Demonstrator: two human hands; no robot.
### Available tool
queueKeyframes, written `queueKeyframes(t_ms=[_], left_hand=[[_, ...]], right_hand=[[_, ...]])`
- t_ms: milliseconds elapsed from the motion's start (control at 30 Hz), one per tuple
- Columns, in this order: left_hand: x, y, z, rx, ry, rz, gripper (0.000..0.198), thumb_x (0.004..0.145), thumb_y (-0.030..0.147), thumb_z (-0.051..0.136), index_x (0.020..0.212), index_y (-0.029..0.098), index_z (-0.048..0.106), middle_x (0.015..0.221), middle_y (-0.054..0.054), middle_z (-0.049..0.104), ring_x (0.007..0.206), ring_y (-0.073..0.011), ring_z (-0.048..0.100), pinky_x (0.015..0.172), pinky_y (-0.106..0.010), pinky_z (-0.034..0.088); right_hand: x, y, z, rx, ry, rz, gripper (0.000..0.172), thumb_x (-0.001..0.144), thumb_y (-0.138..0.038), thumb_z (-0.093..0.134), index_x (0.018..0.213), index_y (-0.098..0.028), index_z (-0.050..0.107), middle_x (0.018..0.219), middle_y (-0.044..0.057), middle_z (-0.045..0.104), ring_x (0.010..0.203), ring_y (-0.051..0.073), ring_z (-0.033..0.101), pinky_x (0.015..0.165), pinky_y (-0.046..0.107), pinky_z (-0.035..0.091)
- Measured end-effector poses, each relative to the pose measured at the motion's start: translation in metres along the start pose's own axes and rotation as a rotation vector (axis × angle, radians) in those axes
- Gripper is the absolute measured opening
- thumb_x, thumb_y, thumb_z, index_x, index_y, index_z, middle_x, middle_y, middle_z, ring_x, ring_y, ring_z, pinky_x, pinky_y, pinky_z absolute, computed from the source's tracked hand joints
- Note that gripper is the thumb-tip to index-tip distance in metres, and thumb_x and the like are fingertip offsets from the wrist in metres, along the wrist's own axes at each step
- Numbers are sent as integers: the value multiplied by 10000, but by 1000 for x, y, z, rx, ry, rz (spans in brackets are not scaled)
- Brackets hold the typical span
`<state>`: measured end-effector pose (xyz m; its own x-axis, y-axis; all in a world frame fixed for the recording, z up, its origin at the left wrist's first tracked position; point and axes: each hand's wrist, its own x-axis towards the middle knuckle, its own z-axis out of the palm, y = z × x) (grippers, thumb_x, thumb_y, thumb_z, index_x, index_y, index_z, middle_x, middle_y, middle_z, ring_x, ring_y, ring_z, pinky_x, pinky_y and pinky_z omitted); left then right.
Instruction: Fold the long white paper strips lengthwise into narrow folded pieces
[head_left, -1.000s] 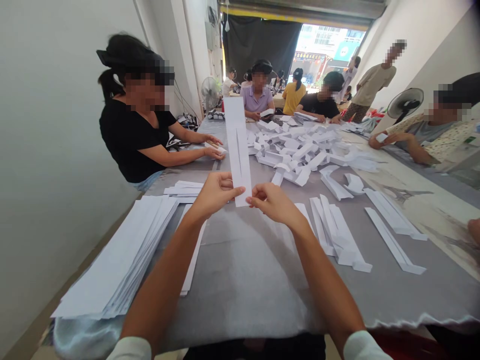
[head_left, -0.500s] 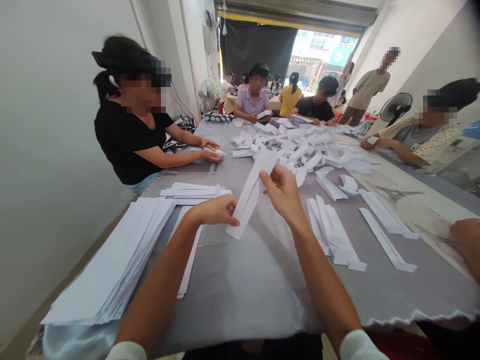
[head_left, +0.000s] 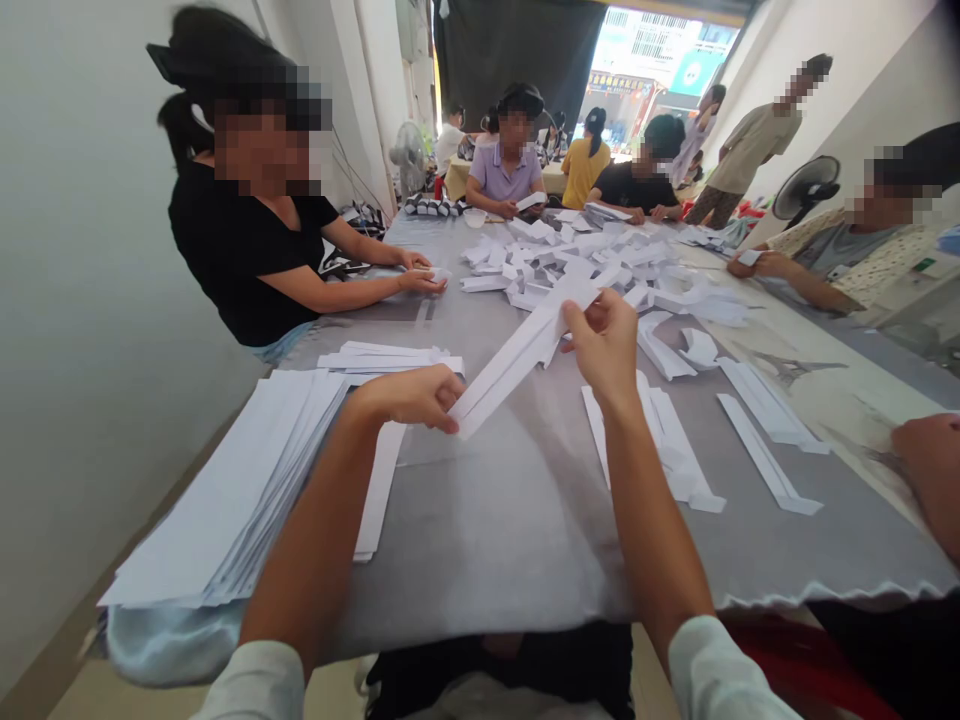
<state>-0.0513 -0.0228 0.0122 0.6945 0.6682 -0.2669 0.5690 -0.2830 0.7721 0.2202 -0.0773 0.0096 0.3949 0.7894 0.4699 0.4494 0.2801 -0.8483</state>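
Observation:
A long folded strip of white paper (head_left: 517,355) is stretched slantwise between my two hands, above the grey tablecloth (head_left: 480,530). My left hand (head_left: 420,397) pinches its lower left end between thumb and fingers. Near the upper right end, my right hand (head_left: 606,340) grips the strip, thumb on the near face. A lengthwise crease runs along the paper. Beside my left forearm lies a thick stack of white paper sheets (head_left: 217,490). Folded paper strips (head_left: 679,450) rest on the table just right of my right wrist.
A large heap of folded white papers (head_left: 555,260) covers the table's middle. At the left edge a person in black (head_left: 255,260) handles a small paper piece; others sit at the far side and right. A fan (head_left: 806,190) stands behind the right side.
My right hand has moved to the right and slightly up, tilting the strip closer to level. My left hand has shifted a little left. The camera view has dipped.

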Motion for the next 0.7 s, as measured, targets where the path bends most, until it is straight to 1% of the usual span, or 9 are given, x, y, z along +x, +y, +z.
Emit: queueKeyframes(t_ms=[67, 100, 200, 300, 400, 500, 533, 600, 700], left_hand=[[-2, 4, -3, -5, -115, -12, 167, 630, 340, 857, 665, 215, 752, 678, -53, 743, 651, -223, 678, 561, -272, 449], [-3, 6, -3, -5, -128, -20, 150, 662, 345, 831, 677, 212, 763, 724, -73, 771, 700, -236, 704, 573, -272, 463], [-4, 11, -1, -8, -52, -32, 131, 689, 331, 801, 678, 205, 765, 796, -99, 805, 786, -260, 744, 583, -268, 478], [-5, 15, 6, 2, 21, -27, 93, 704, 294, 775, 714, 202, 765, 784, -97, 803, 751, -258, 743, 572, -278, 479], [-7, 23, 16, 58, 177, -9, 57, 746, 253, 723, 743, 203, 750, 710, -78, 770, 647, -245, 702, 565, -308, 476], [-11, 37, 32, 244, 367, 93, 124, 815, 204, 662, 779, 202, 781, 703, -74, 747, 660, -245, 671, 642, -347, 470], [-13, 42, 39, 329, 379, 149, 160, 837, 190, 644, 783, 201, 795, 704, -79, 736, 676, -250, 662, 679, -363, 469], [-17, 52, 54, 432, 339, 220, 207, 890, 197, 625, 797, 202, 809, 707, -86, 719, 694, -257, 658, 713, -376, 465], [-19, 61, 72, 486, 269, 239, 144, 921, 259, 696, 950, 206, 828, 867, -100, 767, 847, -291, 702, 767, -375, 476]], right_hand=[[7, 12, -5, 11, 58, 26, 365, 987, -437, 577, 1283, -229, 531, 979, 89, 710, 780, 219, 694, 560, 307, 571], [10, 17, -7, 17, 89, 38, 412, 980, -420, 581, 1335, -228, 497, 1003, 94, 713, 785, 221, 700, 563, 309, 576], [13, 26, -10, 26, 131, 70, 587, 964, -394, 606, 1479, -243, 367, 1119, 119, 704, 829, 235, 724, 577, 328, 599], [9, 27, -8, -5, 81, 144, 823, 967, -418, 660, 1609, -251, 173, 1207, 160, 687, 822, 257, 744, 569, 359, 617], [2, 20, 0, -101, -88, 304, 998, 993, -528, 671, 1672, -192, 22, 1112, 172, 717, 740, 276, 747, 554, 376, 627], [-7, 9, 11, -64, -323, 468, 975, 1029, -684, 553, 1692, -191, 35, 1136, 188, 718, 733, 269, 762, 559, 376, 645], [-10, 5, 15, -28, -388, 501, 957, 1036, -706, 519, 1697, -202, 45, 1162, 195, 712, 747, 269, 770, 562, 379, 651], [-15, 1, 21, 5, -495, 534, 948, 1033, -663, 561, 1703, -219, 57, 1157, 181, 716, 779, 270, 778, 567, 380, 659], [-20, 6, 27, -17, -646, 560, 929, 964, -389, 740, 1666, -199, 163, 985, 102, 742, 767, 258, 769, 559, 347, 649]])
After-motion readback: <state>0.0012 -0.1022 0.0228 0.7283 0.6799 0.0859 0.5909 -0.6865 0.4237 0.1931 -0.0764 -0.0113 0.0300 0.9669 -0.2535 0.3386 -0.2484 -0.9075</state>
